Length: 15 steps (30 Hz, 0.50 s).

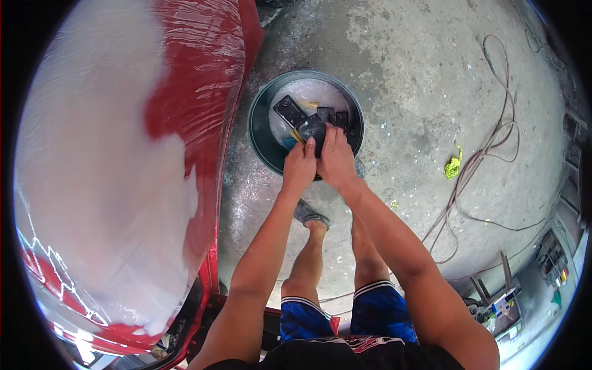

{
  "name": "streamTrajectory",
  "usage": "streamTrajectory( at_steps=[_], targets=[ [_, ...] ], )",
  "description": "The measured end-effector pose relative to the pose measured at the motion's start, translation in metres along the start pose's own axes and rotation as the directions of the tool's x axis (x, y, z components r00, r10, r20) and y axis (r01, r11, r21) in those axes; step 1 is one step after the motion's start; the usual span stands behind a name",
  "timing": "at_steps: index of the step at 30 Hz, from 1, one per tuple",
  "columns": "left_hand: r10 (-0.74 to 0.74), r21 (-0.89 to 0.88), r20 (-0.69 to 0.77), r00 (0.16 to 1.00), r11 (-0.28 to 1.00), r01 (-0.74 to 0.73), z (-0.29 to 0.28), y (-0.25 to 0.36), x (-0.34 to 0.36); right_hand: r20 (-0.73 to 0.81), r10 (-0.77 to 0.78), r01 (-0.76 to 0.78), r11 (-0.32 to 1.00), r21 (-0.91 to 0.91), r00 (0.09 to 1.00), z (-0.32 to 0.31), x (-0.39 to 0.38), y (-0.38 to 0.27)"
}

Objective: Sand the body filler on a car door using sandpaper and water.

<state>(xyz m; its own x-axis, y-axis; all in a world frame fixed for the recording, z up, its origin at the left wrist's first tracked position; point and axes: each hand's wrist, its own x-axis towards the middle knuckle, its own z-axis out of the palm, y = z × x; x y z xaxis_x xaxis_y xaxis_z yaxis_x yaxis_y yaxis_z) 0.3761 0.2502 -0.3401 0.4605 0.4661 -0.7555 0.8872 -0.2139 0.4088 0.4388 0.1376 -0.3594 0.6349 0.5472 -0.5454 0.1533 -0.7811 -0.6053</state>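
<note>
Both my hands are together over the near side of a dark green bucket [254, 137], which holds cloudy whitish water. Between them is a dark, wet, flat piece with a rounded end [313, 127]. My left hand [300, 161] is closed on its near left side, thumb on top, beside a thin yellow strip [297, 135]. My right hand [336, 154] has its fingers bent over the right side of the same piece. A black rectangular block [289, 111] and smaller dark blocks [340, 119] sit in the water farther back. My fingers partly hide the dark piece.
A red car panel [203, 74] with a large grey-white patch fills the left side. Looped hoses [487, 151] and a crumpled yellow-green scrap [453, 163] lie on the concrete floor [401, 111] at right. Equipment [502, 302] stands at the lower right. My shoe [310, 213] is just nearer than the bucket.
</note>
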Motion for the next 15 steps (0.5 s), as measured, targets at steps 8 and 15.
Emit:
streamTrajectory(
  at_steps=[8, 15],
  targets=[
    [0.089, 0.078, -0.138, 0.986, 0.994, -0.079, 0.046, -0.132, 0.131, -0.154, 0.131, -0.125, 0.991, 0.048, 0.979, 0.066, 0.111, 0.019],
    [0.120, 0.479, 0.349, 0.930, 0.830, -0.287, 0.059, -0.134, 0.170, 0.161, 0.216, -0.227, 0.972, 0.055, 0.963, 0.055, 0.161, 0.070]
  ],
)
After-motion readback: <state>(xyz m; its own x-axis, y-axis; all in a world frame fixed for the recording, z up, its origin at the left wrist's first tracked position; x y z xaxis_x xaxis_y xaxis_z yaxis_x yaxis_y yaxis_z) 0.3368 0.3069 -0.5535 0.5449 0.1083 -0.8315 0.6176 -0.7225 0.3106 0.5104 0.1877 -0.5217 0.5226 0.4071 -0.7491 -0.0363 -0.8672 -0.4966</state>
